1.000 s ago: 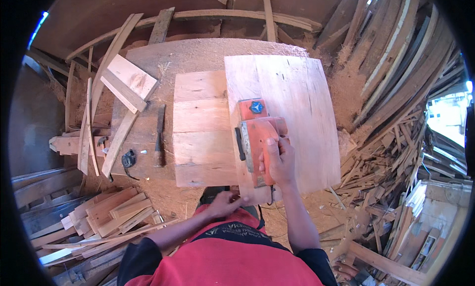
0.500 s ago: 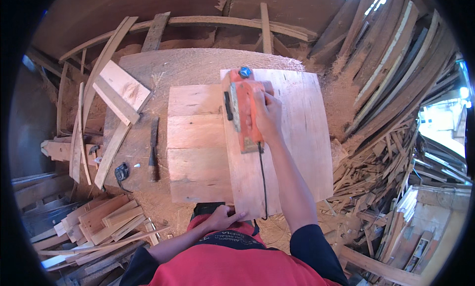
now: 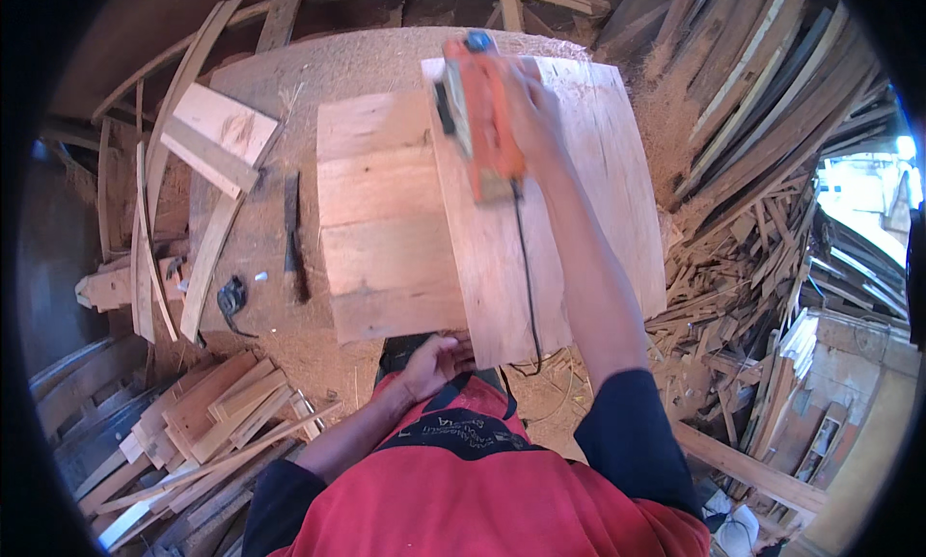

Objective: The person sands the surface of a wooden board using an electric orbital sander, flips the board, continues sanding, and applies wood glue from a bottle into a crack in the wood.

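An orange electric hand planer [image 3: 488, 128] rests on a pale wooden panel [image 3: 588, 210], toward its far left edge. My right hand [image 3: 532, 113] is closed round the planer's handle, a little blurred by motion. The planer's black cord trails down the panel and over its near edge. At the panel's near left corner, my left hand [image 3: 436, 366] grips the edge with its fingers, partly hidden by the wood. Beneath the panel, and showing to its left, lies a wider surface of joined boards [image 3: 381, 239].
A sawdust-covered worktable [image 3: 256, 258] carries a dark chisel-like tool [image 3: 293, 234], a small black object [image 3: 231, 297] and nailed-together boards [image 3: 227, 123]. Stacked wood offcuts [image 3: 207, 412] lie at the near left. Long planks [image 3: 762, 104] lean at the right above a scrap heap [image 3: 733, 277].
My right hand has pushed the planer farther away along the panel. My left hand stays at the near corner. The whole view has shifted, with the table sitting higher in it.
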Tool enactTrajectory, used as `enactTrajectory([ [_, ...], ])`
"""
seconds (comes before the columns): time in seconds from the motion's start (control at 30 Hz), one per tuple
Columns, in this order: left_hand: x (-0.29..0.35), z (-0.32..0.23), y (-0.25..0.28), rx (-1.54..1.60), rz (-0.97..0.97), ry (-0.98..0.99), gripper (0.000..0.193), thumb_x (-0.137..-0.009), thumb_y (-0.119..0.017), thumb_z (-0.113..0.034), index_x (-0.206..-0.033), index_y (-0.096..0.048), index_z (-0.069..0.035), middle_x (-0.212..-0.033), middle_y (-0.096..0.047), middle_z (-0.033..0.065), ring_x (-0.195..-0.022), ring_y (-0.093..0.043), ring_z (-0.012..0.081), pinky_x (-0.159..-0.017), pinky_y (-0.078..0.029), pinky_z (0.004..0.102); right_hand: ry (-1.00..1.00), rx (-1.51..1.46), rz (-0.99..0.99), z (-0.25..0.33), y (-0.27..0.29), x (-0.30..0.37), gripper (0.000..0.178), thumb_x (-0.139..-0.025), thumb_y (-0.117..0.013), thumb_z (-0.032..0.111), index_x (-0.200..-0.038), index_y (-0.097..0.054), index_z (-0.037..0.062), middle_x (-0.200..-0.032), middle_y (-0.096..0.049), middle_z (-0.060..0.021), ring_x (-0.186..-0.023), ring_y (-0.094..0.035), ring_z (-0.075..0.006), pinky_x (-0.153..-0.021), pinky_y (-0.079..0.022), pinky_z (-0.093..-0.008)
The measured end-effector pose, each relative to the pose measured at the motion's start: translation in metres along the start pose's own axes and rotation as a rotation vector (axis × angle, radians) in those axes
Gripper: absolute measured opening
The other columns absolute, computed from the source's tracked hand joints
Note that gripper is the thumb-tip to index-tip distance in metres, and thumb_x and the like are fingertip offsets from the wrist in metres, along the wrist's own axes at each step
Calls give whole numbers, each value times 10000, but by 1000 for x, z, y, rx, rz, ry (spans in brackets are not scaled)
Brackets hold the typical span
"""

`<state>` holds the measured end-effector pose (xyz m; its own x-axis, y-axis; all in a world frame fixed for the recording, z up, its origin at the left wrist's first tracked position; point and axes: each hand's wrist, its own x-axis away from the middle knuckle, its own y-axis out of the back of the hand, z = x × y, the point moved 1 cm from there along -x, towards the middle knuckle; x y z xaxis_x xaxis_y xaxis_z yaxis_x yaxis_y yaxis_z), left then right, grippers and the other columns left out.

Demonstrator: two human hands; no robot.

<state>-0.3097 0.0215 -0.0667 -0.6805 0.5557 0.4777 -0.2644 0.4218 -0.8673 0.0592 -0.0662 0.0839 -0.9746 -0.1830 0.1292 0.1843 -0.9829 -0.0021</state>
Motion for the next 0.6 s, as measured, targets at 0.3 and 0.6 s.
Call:
enactTrajectory([
  [0.3, -17, 19, 22, 413, 134, -28, 523, -925, -447, -228, -1376, -552, 15, -1400, -626, 157, -1236, -618, 254, -1139, -418, 403, -302, 13, 27, -10, 79, 382, 457, -1011, -586, 431, -1012, -632, -24, -680, -608, -41, -503, -564, -114, -456, -445, -271],
  [0.6, -30, 22, 41, 386, 423, -27, 408, -884, -490, -192, -1242, -607, -36, -1178, -719, 75, -1001, -657, 183, -929, -491, 341, -298, -14, -31, -9, 57, 378, 331, -1027, -589, 341, -982, -640, 17, -664, -606, -22, -510, -569, -76, -474, -456, -240],
])
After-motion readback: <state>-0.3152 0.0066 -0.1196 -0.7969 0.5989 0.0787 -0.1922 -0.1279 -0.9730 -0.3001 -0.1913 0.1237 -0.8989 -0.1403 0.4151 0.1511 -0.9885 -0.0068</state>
